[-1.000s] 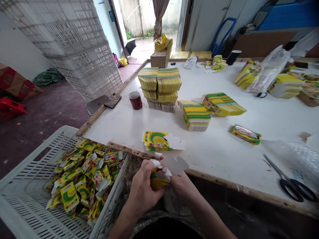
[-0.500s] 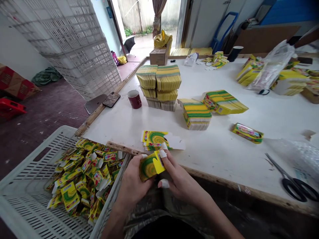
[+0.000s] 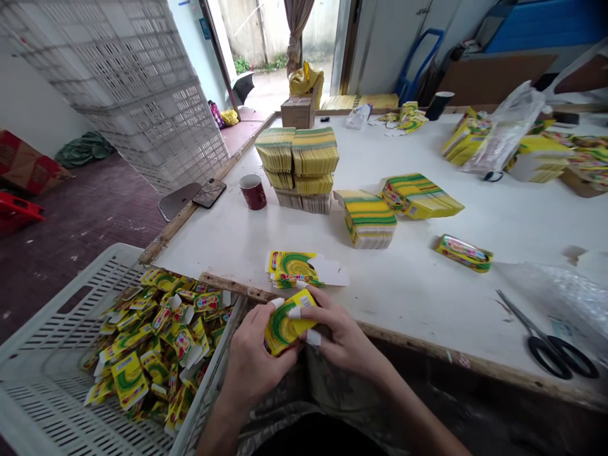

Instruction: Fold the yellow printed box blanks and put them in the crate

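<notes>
Both my hands hold one small yellow and green carton [image 3: 285,326] just below the table's near edge. My left hand [image 3: 254,358] wraps its left side, and my right hand [image 3: 335,335] closes over its right end; several fingertips wear white tape. A short pile of flat carton blanks [image 3: 297,269] lies on the white table [image 3: 427,278] right above my hands. To my left stands a white slotted crate [image 3: 57,373] filled with several folded cartons [image 3: 156,335].
Tall stacks of flat blanks [image 3: 299,164] and two lower piles [image 3: 370,218] [image 3: 418,196] stand mid-table. A dark red cup [image 3: 253,191], two phones [image 3: 194,196], a filled packet [image 3: 463,252] and black scissors [image 3: 546,342] lie around. Stacked white crates [image 3: 137,82] lean at left.
The white flap that stuck up from the carton has been folded in; the carton has turned so its green and yellow face shows, and my right hand has closed over its end.
</notes>
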Action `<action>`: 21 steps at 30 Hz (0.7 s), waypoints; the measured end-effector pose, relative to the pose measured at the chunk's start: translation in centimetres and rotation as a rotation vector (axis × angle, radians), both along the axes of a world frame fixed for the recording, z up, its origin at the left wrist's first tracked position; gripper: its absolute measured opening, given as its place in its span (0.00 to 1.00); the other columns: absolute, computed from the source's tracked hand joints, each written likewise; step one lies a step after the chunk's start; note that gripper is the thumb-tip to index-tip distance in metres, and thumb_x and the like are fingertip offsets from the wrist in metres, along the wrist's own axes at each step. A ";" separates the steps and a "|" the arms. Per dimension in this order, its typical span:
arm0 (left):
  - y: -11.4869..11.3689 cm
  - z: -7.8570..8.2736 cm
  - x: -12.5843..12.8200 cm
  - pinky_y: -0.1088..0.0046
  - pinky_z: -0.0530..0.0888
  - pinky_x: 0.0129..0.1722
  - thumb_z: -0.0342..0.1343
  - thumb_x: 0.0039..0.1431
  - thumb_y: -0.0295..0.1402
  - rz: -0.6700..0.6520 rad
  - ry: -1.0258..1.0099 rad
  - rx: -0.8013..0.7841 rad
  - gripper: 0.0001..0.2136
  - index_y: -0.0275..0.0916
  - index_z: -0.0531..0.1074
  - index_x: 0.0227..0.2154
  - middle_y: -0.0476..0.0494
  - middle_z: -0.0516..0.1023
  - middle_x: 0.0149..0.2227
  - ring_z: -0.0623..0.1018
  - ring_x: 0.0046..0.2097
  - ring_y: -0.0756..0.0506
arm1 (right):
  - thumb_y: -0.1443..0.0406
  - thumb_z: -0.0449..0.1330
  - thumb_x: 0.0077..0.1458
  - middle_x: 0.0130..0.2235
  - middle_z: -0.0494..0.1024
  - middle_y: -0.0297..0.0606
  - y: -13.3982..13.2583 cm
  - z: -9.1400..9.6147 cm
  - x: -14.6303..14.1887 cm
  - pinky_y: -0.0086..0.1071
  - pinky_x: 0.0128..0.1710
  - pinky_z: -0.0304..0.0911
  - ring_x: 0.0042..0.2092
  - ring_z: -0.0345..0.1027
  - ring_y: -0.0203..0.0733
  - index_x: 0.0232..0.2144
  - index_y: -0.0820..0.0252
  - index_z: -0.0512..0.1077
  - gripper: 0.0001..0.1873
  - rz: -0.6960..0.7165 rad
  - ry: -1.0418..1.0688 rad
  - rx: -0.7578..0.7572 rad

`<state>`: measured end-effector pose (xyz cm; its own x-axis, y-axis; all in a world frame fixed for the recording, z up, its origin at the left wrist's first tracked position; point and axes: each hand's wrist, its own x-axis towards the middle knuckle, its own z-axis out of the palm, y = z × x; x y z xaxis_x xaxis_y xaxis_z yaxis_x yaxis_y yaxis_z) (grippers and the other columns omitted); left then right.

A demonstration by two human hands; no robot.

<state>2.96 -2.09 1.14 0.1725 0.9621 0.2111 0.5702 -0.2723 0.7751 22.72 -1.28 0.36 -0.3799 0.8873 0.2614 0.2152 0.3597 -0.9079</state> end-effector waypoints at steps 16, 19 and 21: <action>1.0 -2.4 0.5 0.72 0.77 0.37 0.58 0.50 0.54 0.597 -1.416 -0.375 0.28 0.37 0.71 0.45 0.37 0.74 0.45 0.75 0.43 0.44 | 0.78 0.50 0.48 0.46 0.73 0.53 5.7 -2.6 -1.1 0.50 0.50 0.63 0.47 0.64 0.54 0.54 0.70 0.61 0.28 -0.538 -0.537 0.146; 1.1 -3.1 1.2 0.70 0.76 0.36 0.61 0.46 0.55 0.574 -1.365 -0.386 0.27 0.39 0.73 0.43 0.38 0.76 0.43 0.76 0.43 0.42 | 0.77 0.49 0.47 0.47 0.72 0.51 4.9 -3.7 -1.2 0.49 0.47 0.66 0.47 0.66 0.53 0.57 0.65 0.57 0.32 -0.628 -0.401 0.187; 1.6 -3.3 1.7 0.67 0.76 0.40 0.58 0.54 0.50 0.518 -1.269 -0.381 0.21 0.39 0.73 0.42 0.39 0.75 0.43 0.76 0.45 0.42 | 0.74 0.51 0.47 0.43 0.75 0.46 4.9 -4.5 -1.2 0.43 0.39 0.70 0.40 0.71 0.49 0.57 0.60 0.56 0.32 -0.625 -0.220 0.167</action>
<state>4.68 -0.46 -2.17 -0.3184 0.8894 -0.3281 -0.5865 0.0871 0.8053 21.51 3.62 -4.12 0.1310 0.9117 0.3894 0.6017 0.2391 -0.7621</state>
